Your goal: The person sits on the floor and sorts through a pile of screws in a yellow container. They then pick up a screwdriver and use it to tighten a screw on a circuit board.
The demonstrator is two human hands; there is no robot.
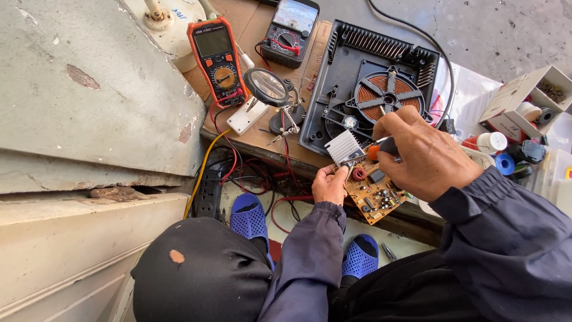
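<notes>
1. Head view looks down past my dark sleeves and knees; below my hands my blue perforated slippers [250, 217] sit on the floor, one under my left wrist and one nearer my right elbow.
2. My left hand [329, 185] grips the near-left edge of a brown circuit board [372, 192], fingers curled under it and thumb on top, holding it tilted above the bench edge.
3. My right hand [420, 156] is closed around an orange-and-black tool handle [381, 147]; its tip is hidden behind my fingers, so I cannot tell where it meets the board.
4. A ribbed silver heatsink [344, 146] stands on the board's far-left corner, just beside the tool and right above my left thumb.
5. Beyond my right hand lies an opened black cooker base [333, 89] with a copper coil [387, 95] in it, the coil just past my knuckles.
6. Left of my left hand, red and yellow wires tangle over the bench edge beside a black power strip [210, 194].
7. Farther left and beyond, a magnifier on a stand [266, 87] sits next to an orange digital multimeter [217, 59], with a black analogue meter [291, 33] farther still.
8. To the right of my right hand, tape rolls and small bottles crowd around a white compartment box [524, 95].
</notes>
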